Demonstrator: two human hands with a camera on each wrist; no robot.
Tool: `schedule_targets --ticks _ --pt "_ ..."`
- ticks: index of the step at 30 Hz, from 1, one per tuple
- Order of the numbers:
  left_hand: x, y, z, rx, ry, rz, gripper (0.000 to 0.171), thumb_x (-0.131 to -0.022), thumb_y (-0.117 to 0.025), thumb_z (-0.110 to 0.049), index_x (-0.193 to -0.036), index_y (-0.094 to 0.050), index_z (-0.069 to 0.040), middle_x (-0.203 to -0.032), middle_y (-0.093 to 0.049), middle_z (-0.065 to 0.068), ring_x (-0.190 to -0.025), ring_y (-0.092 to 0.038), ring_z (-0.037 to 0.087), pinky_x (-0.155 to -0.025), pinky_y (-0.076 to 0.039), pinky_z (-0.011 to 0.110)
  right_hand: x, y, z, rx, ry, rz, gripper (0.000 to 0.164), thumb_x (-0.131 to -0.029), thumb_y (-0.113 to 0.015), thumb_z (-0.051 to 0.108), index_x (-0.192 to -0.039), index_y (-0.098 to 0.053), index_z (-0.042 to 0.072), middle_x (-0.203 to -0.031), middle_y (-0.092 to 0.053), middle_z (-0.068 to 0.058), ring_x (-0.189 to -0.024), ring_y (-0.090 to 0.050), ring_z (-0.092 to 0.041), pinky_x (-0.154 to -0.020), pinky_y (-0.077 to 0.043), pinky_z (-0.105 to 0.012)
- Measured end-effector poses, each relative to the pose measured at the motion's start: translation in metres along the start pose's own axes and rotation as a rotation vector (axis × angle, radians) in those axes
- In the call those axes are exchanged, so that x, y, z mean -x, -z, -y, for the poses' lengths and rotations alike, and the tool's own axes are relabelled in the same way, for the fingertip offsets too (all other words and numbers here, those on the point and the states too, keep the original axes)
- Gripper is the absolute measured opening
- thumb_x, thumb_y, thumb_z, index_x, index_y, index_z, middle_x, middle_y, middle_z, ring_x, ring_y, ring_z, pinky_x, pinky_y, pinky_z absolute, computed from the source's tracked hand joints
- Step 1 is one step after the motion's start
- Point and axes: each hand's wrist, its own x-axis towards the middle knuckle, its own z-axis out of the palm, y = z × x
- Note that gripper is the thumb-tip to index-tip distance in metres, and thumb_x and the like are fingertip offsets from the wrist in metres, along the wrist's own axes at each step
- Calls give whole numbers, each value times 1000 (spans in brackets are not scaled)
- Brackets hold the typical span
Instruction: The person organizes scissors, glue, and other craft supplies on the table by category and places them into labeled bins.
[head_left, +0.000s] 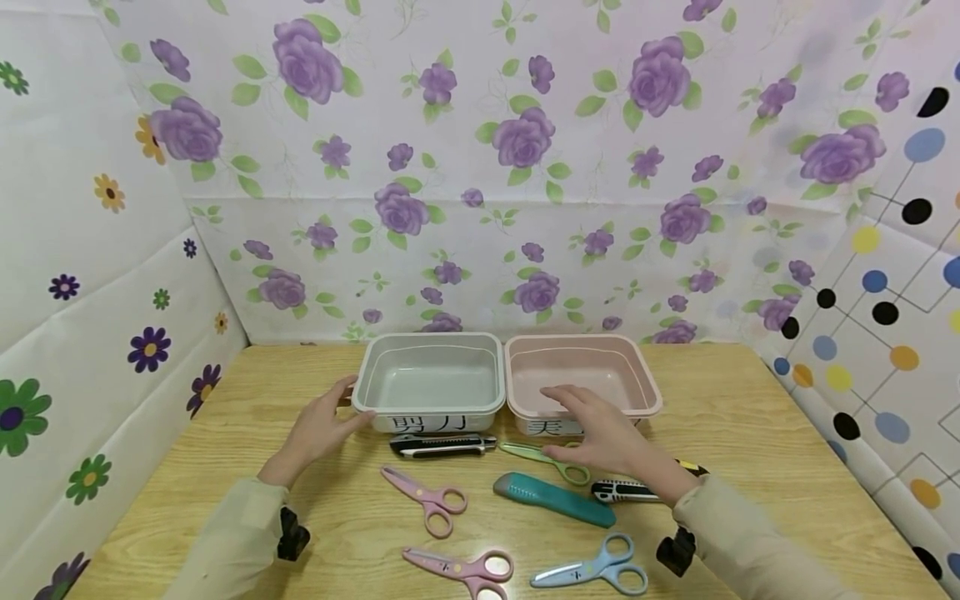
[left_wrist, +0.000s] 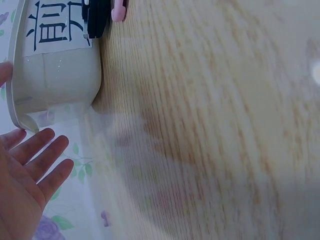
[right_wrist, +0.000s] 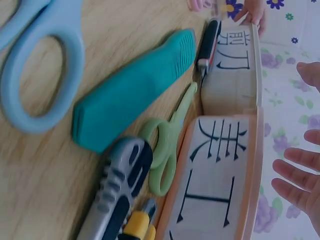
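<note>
My left hand [head_left: 315, 429] is at the left end of a pale grey plastic bin [head_left: 427, 410], thumb by its front corner. In the left wrist view its fingers [left_wrist: 42, 155] are spread and straight beside the rim. Over the front of a pink bin [head_left: 647, 411] hovers my right hand [head_left: 600, 433], holding nothing, its fingers [right_wrist: 300, 170] spread in the right wrist view. Both bins carry labels with black characters. Below that hand lie green scissors [head_left: 536, 453], a teal box cutter [head_left: 555, 498] and a silver-and-black utility knife [head_left: 622, 490], partly hidden by the wrist.
A black utility knife [head_left: 442, 446] lies along the grey bin's front. Nearer are pink scissors [head_left: 427, 497], a second pink pair [head_left: 461, 570] and blue scissors [head_left: 588, 572]. Something yellow and black [head_left: 692, 468] shows behind the right forearm. Patterned cloth [head_left: 465, 200] hangs behind the wooden table [head_left: 330, 517].
</note>
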Motion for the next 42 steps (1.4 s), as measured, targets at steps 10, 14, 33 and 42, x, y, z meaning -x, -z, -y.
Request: schedule_targets --ticks 10,14,33,42 --pt "0 2 -1 -12 -8 -12 72 -85 -60 -42 -137 -33 1 -119 -54 24 -103 -56 38 -82 -44 54 -9 -9 17 -57 0 -7 74 -73 -71 48 -134 -43 16 -127 -51 -4 -110 -52 -21 -86 -46 -39" --pt "0 3 -1 -21 -4 -14 72 -85 -60 -41 -137 -34 1 -119 -55 24 -103 -55 38 -82 -44 54 -14 -12 26 -97 1 -5 75 -72 -71 48 -133 -44 14 -128 -51 -2 -106 -54 -17 -84 -47 -37" --pt "0 -2 0 -33 -22 -18 70 -85 -60 -40 -136 -35 1 -116 -56 23 -102 -56 37 -81 -45 53 -11 -44 65 -373 -133 193 78 -75 -67 50 -139 -35 16 -130 -47 -2 -108 -51 -23 -85 -45 -39" --pt "1 -1 -2 -21 -21 -20 70 -85 -61 -40 -136 -35 1 -116 -56 23 -102 -56 38 -81 -45 53 -11 -66 81 -445 -176 245 82 -73 -71 45 -137 -36 8 -120 -53 -9 -103 -53 -24 -79 -47 -31"
